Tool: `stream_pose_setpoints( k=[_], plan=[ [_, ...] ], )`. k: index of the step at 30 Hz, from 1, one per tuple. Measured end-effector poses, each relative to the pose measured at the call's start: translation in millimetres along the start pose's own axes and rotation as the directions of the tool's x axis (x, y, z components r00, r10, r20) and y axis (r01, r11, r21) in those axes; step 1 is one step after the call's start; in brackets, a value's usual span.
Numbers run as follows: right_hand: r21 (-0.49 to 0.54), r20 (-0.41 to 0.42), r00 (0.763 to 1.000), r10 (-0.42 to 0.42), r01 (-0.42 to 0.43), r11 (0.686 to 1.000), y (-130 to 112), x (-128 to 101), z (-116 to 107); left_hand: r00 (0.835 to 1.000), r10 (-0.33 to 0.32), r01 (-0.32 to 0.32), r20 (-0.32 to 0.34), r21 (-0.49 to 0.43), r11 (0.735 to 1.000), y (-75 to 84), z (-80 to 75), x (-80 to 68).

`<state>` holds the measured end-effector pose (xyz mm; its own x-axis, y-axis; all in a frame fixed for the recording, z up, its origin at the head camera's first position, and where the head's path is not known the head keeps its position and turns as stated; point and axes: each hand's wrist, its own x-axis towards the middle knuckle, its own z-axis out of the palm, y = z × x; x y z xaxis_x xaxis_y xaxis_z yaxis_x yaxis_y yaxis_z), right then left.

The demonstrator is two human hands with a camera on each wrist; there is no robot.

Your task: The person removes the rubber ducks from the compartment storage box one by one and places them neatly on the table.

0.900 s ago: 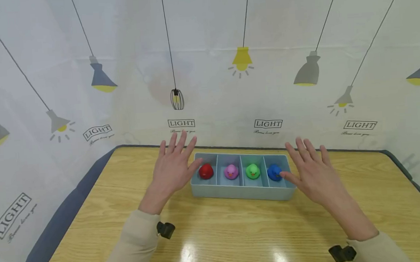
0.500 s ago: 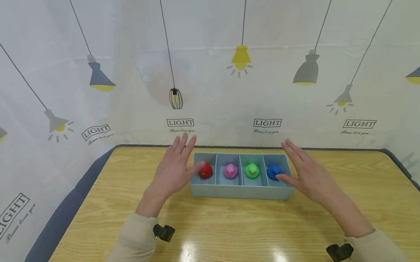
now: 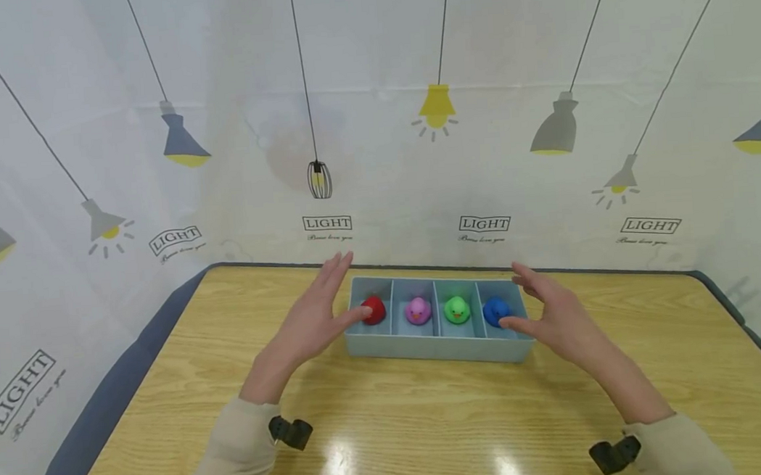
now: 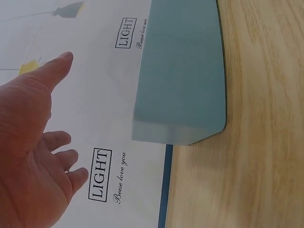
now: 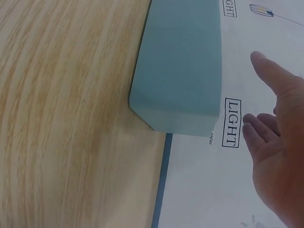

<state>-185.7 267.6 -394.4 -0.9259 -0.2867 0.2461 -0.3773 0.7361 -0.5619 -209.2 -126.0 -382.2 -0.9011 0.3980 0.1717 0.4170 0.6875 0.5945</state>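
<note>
A pale blue box (image 3: 426, 346) with a row of compartments stands on the table, one toy duck in each. From left to right lie a red duck (image 3: 376, 307), a pink duck (image 3: 418, 311), a green duck (image 3: 457, 310) and a blue duck (image 3: 495, 309). My left hand (image 3: 310, 318) hovers by the box's left end, its thumb covering part of the red duck in the head view. At the right end hovers my right hand (image 3: 565, 321), thumb in front of the blue duck. In the wrist views both the left hand (image 4: 33, 142) and right hand (image 5: 285, 137) are apart from the box, holding nothing.
The wooden table (image 3: 391, 418) ends in a dark edge at the back. Behind it hangs a white cloth (image 3: 375, 143) printed with lamps. A small black camera (image 3: 291, 432) sits on the left wrist, another black camera (image 3: 615, 456) on the right.
Spread fingers on both hands have drawn together and bent somewhat, and both hands have turned more edge-on at the box's ends. The box and ducks have stayed in place.
</note>
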Motion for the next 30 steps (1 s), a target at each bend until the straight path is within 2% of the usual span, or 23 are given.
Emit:
stream_pose_setpoints(
  k=[12,16,30],
  plan=[
    [0.083,0.011,1.0,-0.013,0.012,0.996,3.6,1.5,3.2,1.0,-0.024,0.023,-0.014,-0.105,0.994,-14.0,11.8,-4.5],
    [0.099,0.02,1.0,-0.004,0.002,0.995,5.0,4.3,4.2,0.999,-0.049,0.046,-0.02,-0.153,0.987,-20.6,18.0,-5.8],
    [0.04,0.078,0.997,0.027,-0.03,0.999,9.0,12.4,2.3,0.992,-0.126,0.124,0.009,-0.241,0.963,-32.9,38.3,-5.6]
  ],
)
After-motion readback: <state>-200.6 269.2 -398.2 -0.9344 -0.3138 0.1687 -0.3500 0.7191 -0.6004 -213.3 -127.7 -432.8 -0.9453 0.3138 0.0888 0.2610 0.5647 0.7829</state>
